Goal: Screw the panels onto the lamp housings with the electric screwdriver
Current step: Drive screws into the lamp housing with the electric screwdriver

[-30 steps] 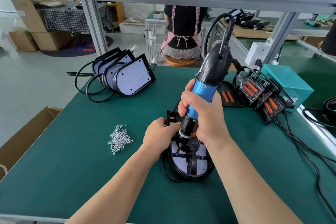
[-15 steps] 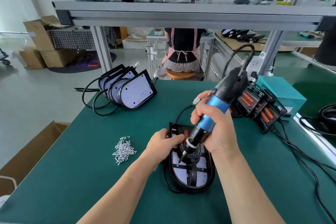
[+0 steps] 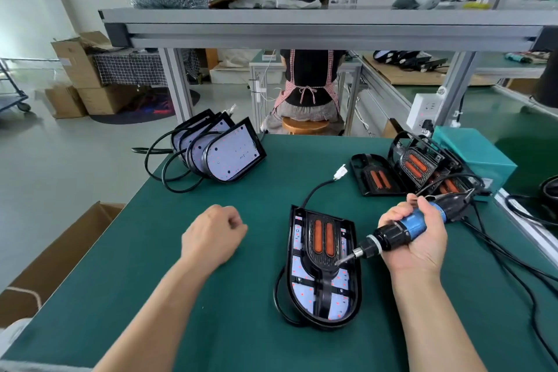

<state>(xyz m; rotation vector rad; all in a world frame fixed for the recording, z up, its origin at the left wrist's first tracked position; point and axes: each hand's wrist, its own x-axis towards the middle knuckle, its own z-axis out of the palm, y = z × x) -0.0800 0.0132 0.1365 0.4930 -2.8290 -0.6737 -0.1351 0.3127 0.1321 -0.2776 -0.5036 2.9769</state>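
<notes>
A black lamp housing (image 3: 347,290) lies flat on the green mat (image 3: 151,296), its white LED board showing. A black panel (image 3: 322,258) with two orange strips sits on it. My right hand (image 3: 422,241) grips the blue-and-black electric screwdriver (image 3: 401,228), which lies nearly level with its bit tip at the panel's right edge. My left hand (image 3: 213,235) rests knuckles-up on the mat to the left of the housing, fingers curled under. What lies beneath it is hidden, and no screw pile shows.
Several housings with bare white boards (image 3: 225,154) lean at the back left with black cables. Housings fitted with orange-strip panels (image 3: 413,164) stack at the back right beside a teal box (image 3: 474,154). Cables (image 3: 513,257) trail on the right. A cardboard box (image 3: 60,251) stands off the table's left edge.
My left hand left the housing and moved left to where the screw pile lay. My right hand lifted the screwdriver off the panel, tipped it nearly level and drew it right.
</notes>
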